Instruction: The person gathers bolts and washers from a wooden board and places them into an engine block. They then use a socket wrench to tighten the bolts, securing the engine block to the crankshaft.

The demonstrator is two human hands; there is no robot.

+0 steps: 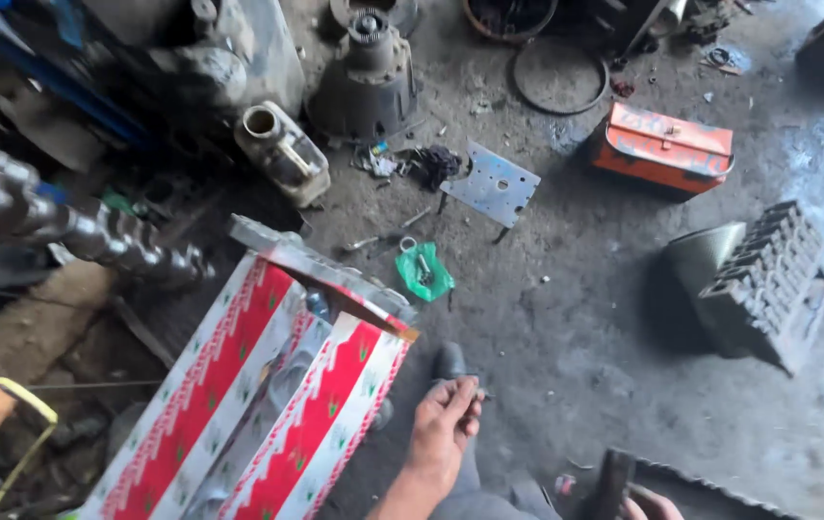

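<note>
We pinch something small, perhaps a bolt, in our left hand (446, 414) beside the box (258, 404); our right hand (653, 503) grips a dark tool (612, 481).

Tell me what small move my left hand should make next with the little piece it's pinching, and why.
Probably bring the left hand toward the right hand, which grips a dark tool handle. The left fingertips pinch something too small to identify, held above bare floor, away from the red and white box.
</note>
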